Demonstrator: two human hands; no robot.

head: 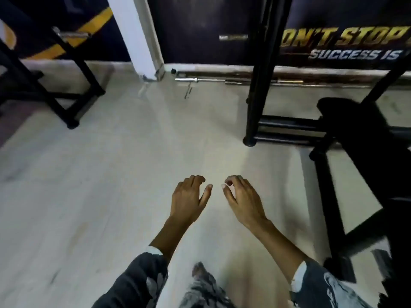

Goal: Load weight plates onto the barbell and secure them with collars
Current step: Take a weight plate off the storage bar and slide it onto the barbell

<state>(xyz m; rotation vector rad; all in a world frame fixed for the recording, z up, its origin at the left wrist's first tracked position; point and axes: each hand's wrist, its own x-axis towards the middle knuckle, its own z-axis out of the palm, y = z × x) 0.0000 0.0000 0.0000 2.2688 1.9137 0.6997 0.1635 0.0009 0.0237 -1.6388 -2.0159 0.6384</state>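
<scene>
Head view, down onto pale floor [100,185]; low and centre, left hand [188,200] and right hand [243,202] side by side, close but apart, above the floor; both loosely curled, thumbs turned inward, holding nothing; dark patterned sleeves [133,283] at the bottom edge. Far ahead, bars [189,80] flat on the floor along the foot of the wall, well apart from the hands, partly hidden behind a black rack post [259,85]. Right of the post, black bench [364,138] on its frame. At left, another black frame [73,94]; between frame and post, white pillar [131,34]; behind the post, dark banner [347,44] with gold lettering.
</scene>
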